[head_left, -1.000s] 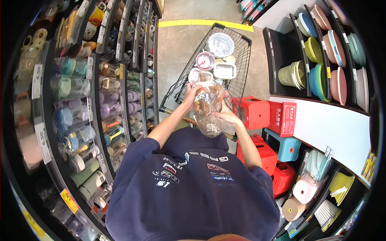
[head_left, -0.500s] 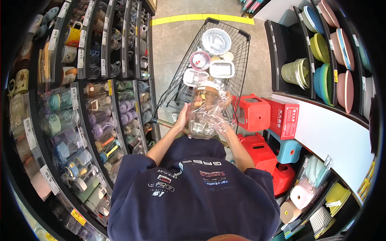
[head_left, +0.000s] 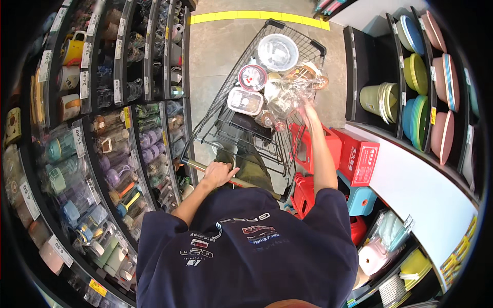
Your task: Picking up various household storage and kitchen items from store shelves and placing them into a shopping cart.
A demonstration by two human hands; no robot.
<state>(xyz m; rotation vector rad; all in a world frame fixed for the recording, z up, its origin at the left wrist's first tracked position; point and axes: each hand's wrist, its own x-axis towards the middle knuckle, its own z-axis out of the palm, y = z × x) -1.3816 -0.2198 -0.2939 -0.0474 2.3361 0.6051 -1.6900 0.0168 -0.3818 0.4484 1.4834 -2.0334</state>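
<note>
My left hand point(head_left: 220, 174) is curled over the handle bar point(head_left: 197, 165) of a black wire shopping cart point(head_left: 218, 95). My right arm reaches into the cart. Its hand point(head_left: 307, 112) grips the near end of a clear, plastic-wrapped bottle point(head_left: 292, 97) with brown-orange parts, lying tilted at the basket's right side. Crinkled wrap hides some of the fingers. Beside the bottle are a round clear tub point(head_left: 278, 52), a round container with a red rim point(head_left: 252, 77) and a rectangular white-rimmed food box point(head_left: 245, 101). Another small wrapped item point(head_left: 267, 119) lies nearer to me.
Shelves of wrapped cups and bottles point(head_left: 115, 138) line the left. At right stand red plastic stools point(head_left: 324, 149), a red box point(head_left: 363, 159) and a blue stool point(head_left: 362, 197), close to the cart. Shelves with basins point(head_left: 416, 77) rise behind them. Yellow floor tape point(head_left: 251, 15) crosses ahead.
The wrapped bottle has moved from in front of my chest, between both hands, forward and right into the cart. My left hand has let go of it and come down onto the handle bar.
</note>
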